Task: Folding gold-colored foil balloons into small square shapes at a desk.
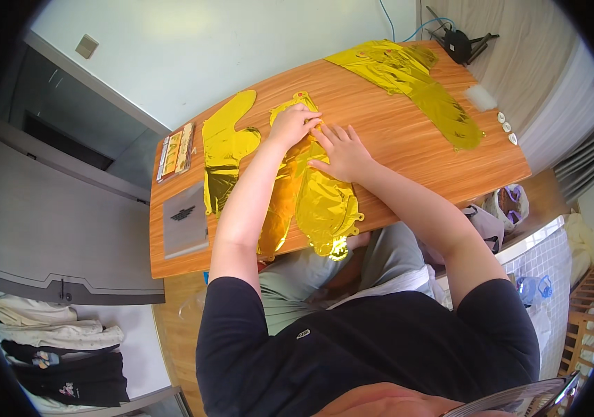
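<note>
A flat gold foil balloon (324, 201) lies on the wooden table (408, 139) in front of me, its near end hanging over the table edge. My left hand (292, 124) presses on the balloon's far end, fingers curled down on the foil. My right hand (342, 153) lies flat on the foil just to the right, fingers spread toward the left hand. A second gold foil balloon (226, 149) rests to the left of my left arm.
More gold foil balloons (415, 87) lie at the far right of the table. A grey laptop (184, 221) and a flat packet (176, 151) sit at the left end. Three small white caps (506, 127) and a white pad (480, 97) lie near the right edge.
</note>
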`<state>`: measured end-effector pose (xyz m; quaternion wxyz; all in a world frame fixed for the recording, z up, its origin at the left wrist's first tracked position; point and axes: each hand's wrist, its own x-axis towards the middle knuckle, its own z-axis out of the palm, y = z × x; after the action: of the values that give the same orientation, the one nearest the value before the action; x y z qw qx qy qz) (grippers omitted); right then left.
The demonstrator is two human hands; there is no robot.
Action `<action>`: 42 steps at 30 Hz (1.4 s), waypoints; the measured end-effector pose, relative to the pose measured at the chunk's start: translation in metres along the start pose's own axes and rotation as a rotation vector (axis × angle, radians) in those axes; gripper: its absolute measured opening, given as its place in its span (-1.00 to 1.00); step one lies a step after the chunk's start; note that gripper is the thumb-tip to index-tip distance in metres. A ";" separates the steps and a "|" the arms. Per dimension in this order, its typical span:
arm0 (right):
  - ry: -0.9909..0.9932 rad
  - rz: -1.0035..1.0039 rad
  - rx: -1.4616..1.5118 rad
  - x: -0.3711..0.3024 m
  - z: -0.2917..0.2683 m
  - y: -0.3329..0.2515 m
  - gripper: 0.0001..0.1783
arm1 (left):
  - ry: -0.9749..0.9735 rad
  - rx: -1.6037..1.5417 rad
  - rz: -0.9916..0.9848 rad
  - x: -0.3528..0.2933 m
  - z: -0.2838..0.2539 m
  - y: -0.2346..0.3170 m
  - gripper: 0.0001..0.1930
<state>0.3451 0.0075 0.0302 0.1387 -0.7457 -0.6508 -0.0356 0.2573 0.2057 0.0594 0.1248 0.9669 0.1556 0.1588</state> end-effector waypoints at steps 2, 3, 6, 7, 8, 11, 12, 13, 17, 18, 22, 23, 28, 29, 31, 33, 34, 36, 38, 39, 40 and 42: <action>0.008 -0.011 0.006 0.001 -0.001 -0.002 0.00 | 0.042 0.026 0.045 0.000 0.004 -0.008 -0.73; 0.006 -0.015 0.009 0.001 -0.001 -0.003 0.00 | 0.083 0.052 0.091 -0.002 0.005 -0.012 -0.73; 0.003 -0.002 0.026 -0.002 0.006 0.008 0.03 | 0.109 0.089 0.080 0.002 0.014 -0.002 -0.72; 0.015 -0.006 0.020 -0.002 0.005 0.006 0.03 | 0.107 0.088 0.073 0.000 0.014 -0.003 -0.72; 0.025 -0.009 0.014 -0.002 0.005 0.006 0.03 | 0.112 0.106 0.048 0.001 0.015 -0.004 -0.73; 0.028 0.004 0.013 -0.004 0.005 0.009 -0.01 | 0.090 0.153 -0.009 0.005 0.022 -0.001 -0.71; 0.018 0.006 0.015 -0.004 0.005 0.010 -0.01 | 0.066 0.189 -0.037 0.007 0.024 0.000 -0.68; 0.033 -0.014 0.018 0.000 0.002 0.002 -0.01 | 0.066 0.200 -0.054 0.007 0.020 -0.013 -0.68; 0.034 -0.030 0.010 0.003 0.007 0.000 0.02 | 0.357 -0.219 -0.045 -0.009 0.017 -0.012 -0.58; 0.012 -0.003 0.005 -0.001 0.013 0.010 0.02 | 0.444 -0.242 -0.022 -0.015 0.015 0.014 -0.58; -0.011 -0.030 -0.076 -0.001 0.011 0.018 0.01 | 0.238 -0.213 0.196 -0.091 -0.018 0.100 -0.81; -0.014 -0.077 -0.144 0.000 0.010 0.016 0.01 | 0.151 -0.124 0.261 -0.112 -0.024 0.114 -0.85; -0.004 -0.014 -0.014 0.006 0.011 0.004 0.02 | 0.045 -0.010 0.379 -0.155 -0.010 0.142 -0.80; 0.004 -0.008 -0.009 0.007 0.011 0.004 0.03 | 0.008 0.017 0.395 -0.158 -0.008 0.143 -0.78; 0.001 -0.007 -0.005 0.006 0.011 0.005 0.03 | -0.002 0.023 0.401 -0.160 -0.005 0.145 -0.77; 0.003 -0.004 -0.001 0.006 0.010 0.005 0.03 | -0.011 0.032 0.411 -0.160 -0.004 0.144 -0.76; 0.002 -0.003 -0.002 0.006 0.010 0.005 0.03 | -0.011 0.029 0.418 -0.160 -0.004 0.144 -0.75; 0.005 -0.001 -0.003 0.006 0.010 0.005 0.04 | -0.010 0.029 0.428 -0.160 -0.005 0.144 -0.74; 0.004 -0.001 -0.006 0.006 0.011 0.006 0.03 | -0.029 0.007 0.390 -0.159 -0.005 0.145 -0.74; 0.006 0.001 -0.008 0.006 0.011 0.006 0.03 | -0.028 0.007 0.393 -0.159 -0.005 0.145 -0.74; 0.006 0.003 -0.011 0.006 0.011 0.005 0.02 | -0.041 -0.013 0.378 -0.158 -0.005 0.145 -0.74; 0.006 0.006 -0.015 0.006 0.010 0.004 0.02 | -0.054 -0.033 0.365 -0.157 -0.005 0.143 -0.75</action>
<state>0.3486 0.0153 0.0210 0.1352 -0.7485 -0.6478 -0.0424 0.1520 0.0211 0.0635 0.1138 0.9809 -0.0286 0.1553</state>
